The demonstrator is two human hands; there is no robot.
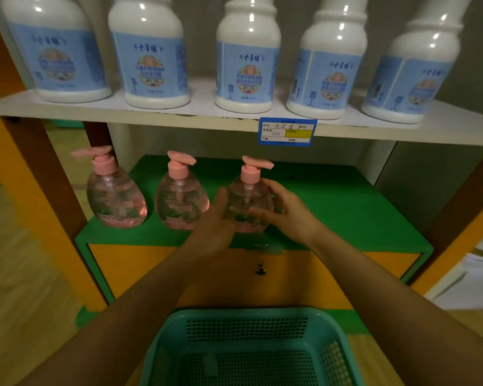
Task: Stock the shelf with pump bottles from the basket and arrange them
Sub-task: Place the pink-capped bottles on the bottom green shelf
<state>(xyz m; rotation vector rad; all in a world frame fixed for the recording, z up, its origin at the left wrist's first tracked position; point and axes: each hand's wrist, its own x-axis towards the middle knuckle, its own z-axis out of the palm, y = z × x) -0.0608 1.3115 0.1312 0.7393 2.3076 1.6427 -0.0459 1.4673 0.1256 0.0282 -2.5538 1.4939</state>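
Three pump bottles stand upright along the front edge of the green shelf [332,207], long axes vertical, pink pumps on top and clear pink bodies below.

- Left bottle [115,201]: near the shelf's front-left corner, spout pointing left.
- Middle bottle [179,201]: just beside it, spout pointing right.
- Right bottle [248,196]: about mid-way along the front edge, close to the middle one, spout pointing right. It sits between both hands.

Left hand [215,227]: fingers fairly straight and pointing up, laid flat against the right bottle's left flank, in the gap between it and the middle bottle. It is a flat touch, not a wrap.

Right hand [285,215]: fingers curled over the right bottle's right shoulder, thumb across the lower front. It is closed round the bottle's body.

The rest of the green shelf runs bare to its right edge.

Teal basket [248,313]: low in the view, between the forearms, with perforated walls. The inside is dim, and a pale blur on its floor is too unclear to identify.

Above is the white shelf [179,115], carrying five large white bottles [247,65] with blue labels in a row, all upright. A blue price tag [287,132] hangs on its front edge. Below the green shelf is an orange panel with a small lock [260,268].
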